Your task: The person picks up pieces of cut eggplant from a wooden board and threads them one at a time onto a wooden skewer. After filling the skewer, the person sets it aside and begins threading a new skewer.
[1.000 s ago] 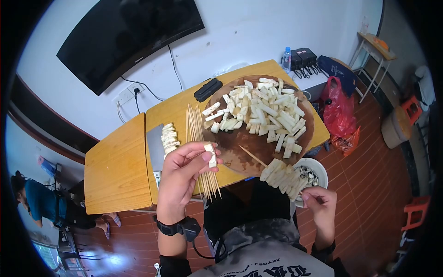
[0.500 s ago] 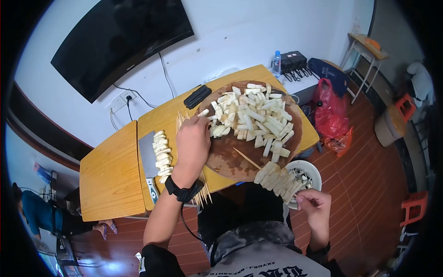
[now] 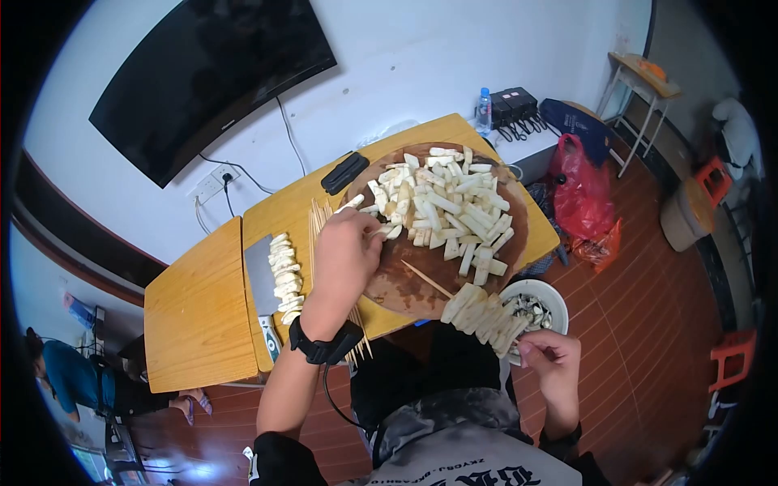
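Note:
My right hand (image 3: 551, 360) pinches the lower end of a wooden skewer (image 3: 428, 279), its bare pointed tip angled up over the board. Several pale, peeled vegetable slices (image 3: 486, 316) are threaded close together along it. At the left edge of a pile of pale cut vegetable strips (image 3: 446, 198), my left hand (image 3: 348, 247) has its fingers closed on a piece, partly hidden by the fingers. The pile lies on a round wooden cutting board (image 3: 397, 296). Loose bamboo skewers (image 3: 318, 217) lie under and beside my left wrist.
A loaded skewer (image 3: 285, 275) rests on a cleaver (image 3: 260, 271) at the left of the wooden table (image 3: 194, 312). A black case (image 3: 345, 172) lies behind the board. Below its right edge is a white bowl (image 3: 555, 304) with dark-and-white scraps. Another person (image 3: 73, 373) is at far left.
My left hand has shifted slightly right and down along the pile's edge, its fingers closing on a piece. My right hand and its skewer have hardly moved.

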`<state>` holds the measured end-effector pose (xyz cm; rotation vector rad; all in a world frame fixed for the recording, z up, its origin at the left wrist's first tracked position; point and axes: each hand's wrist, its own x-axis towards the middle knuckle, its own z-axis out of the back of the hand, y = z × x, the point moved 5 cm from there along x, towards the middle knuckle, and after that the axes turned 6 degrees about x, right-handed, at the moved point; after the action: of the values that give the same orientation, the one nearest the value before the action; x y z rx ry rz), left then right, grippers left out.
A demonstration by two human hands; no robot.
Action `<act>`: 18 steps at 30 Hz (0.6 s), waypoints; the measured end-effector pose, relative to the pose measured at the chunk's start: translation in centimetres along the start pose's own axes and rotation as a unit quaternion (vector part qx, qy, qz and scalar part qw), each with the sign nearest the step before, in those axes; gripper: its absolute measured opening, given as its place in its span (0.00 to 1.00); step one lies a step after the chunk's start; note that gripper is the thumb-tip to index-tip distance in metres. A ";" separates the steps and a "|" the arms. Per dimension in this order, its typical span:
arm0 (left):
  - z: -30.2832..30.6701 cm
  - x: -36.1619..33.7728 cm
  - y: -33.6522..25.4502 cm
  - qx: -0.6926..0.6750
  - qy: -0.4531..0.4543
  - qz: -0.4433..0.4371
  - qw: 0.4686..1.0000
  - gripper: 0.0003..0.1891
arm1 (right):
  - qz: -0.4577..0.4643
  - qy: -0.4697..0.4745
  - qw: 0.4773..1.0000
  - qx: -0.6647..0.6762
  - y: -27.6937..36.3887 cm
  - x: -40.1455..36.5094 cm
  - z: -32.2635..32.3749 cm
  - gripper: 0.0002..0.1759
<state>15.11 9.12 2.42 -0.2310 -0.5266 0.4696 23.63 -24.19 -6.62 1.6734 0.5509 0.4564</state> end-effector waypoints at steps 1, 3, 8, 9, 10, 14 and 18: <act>0.0 0.0 0.1 -0.008 0.008 0.009 1.000 0.07 | 0.000 -0.002 1.000 -0.005 0.1 -0.1 0.1 0.03; 0.3 0.0 0.2 -0.022 0.024 0.030 0.999 0.07 | 0.001 -0.004 1.000 -0.011 0.1 -0.1 0.2 0.03; 2.2 -0.6 -0.4 -0.105 0.005 0.084 0.991 0.10 | -0.004 -0.006 1.000 -0.014 0.0 -0.2 0.4 0.03; 2.9 -0.9 -0.5 -0.150 -0.011 0.092 0.984 0.10 | -0.004 -0.004 1.000 -0.016 0.0 -0.2 0.4 0.03; 3.2 -1.4 -0.5 -0.257 0.004 0.130 0.958 0.11 | -0.004 -0.003 1.000 -0.018 0.2 -0.2 0.3 0.03; 4.8 -5.6 -0.8 -0.519 0.025 0.228 0.823 0.12 | 0.010 0.037 0.998 -0.041 1.0 0.0 -0.2 0.03; 6.0 -9.5 -0.9 -0.610 0.009 0.275 0.743 0.12 | 0.017 0.094 0.992 -0.082 1.1 0.0 -1.0 0.03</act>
<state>5.05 4.26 3.72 -1.7063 -0.6874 0.6339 23.19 -23.58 -5.38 1.4936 0.6068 0.6714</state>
